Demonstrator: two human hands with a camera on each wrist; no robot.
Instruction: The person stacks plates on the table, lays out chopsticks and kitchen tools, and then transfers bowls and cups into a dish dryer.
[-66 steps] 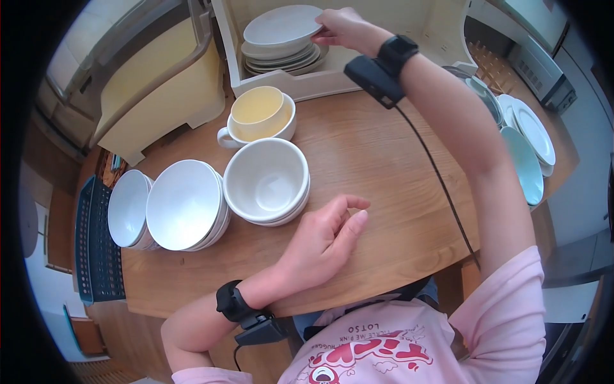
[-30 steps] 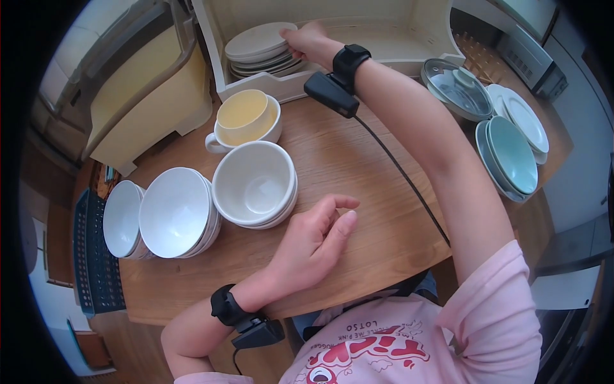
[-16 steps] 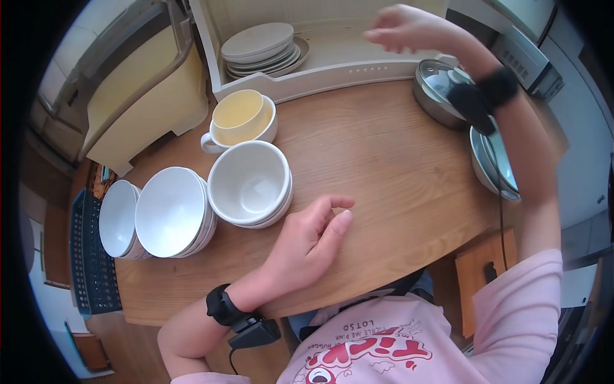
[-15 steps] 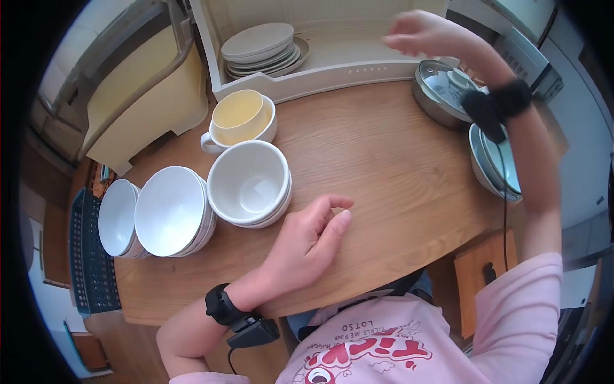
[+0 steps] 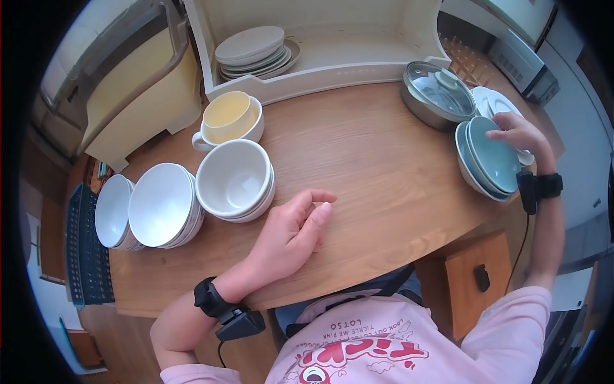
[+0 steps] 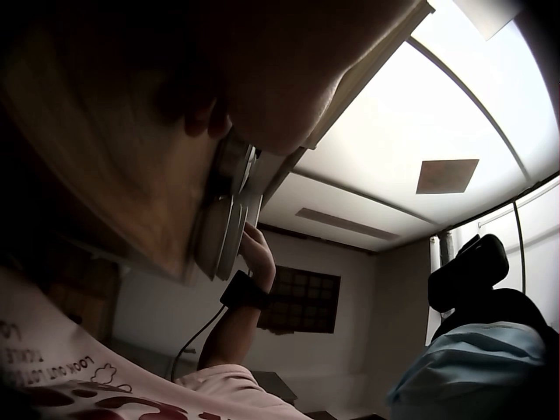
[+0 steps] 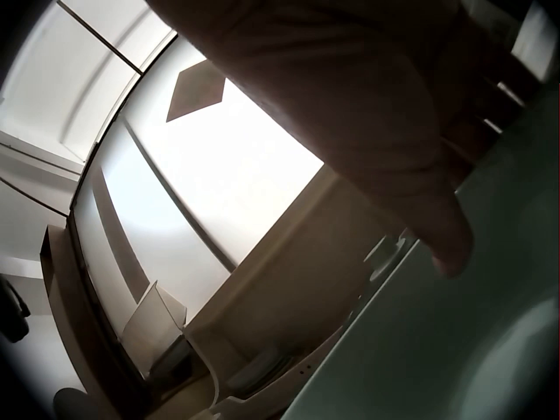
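My right hand [image 5: 519, 136] is at the upper rim of the top teal bowl [image 5: 494, 157], at the table's right side. In the right wrist view, the thumb [image 7: 451, 249] lies over the inside of the teal bowl, with the other fingers behind its rim. Other bowls are stacked beneath it. My left hand [image 5: 291, 237] rests near the table's front edge, fingers loosely curled around nothing. Closest to it is a stack of deep white bowls [image 5: 233, 179]. The left wrist view shows the right hand [image 6: 256, 254] at the edges of the stacked dishes.
Two more white bowl stacks [image 5: 161, 203] [image 5: 114, 211] stand at left. Behind are a yellow bowl [image 5: 228, 115] in a white cup and a cream rack [image 5: 358, 70] holding stacked plates [image 5: 249, 46]. A lidded pot [image 5: 435, 102] and white plates [image 5: 502, 102] adjoin the teal bowls.
My right hand has let go of the plate stack in the rack, swung right and down, and taken the teal bowl's rim. My left hand stays in nearly the same pose.
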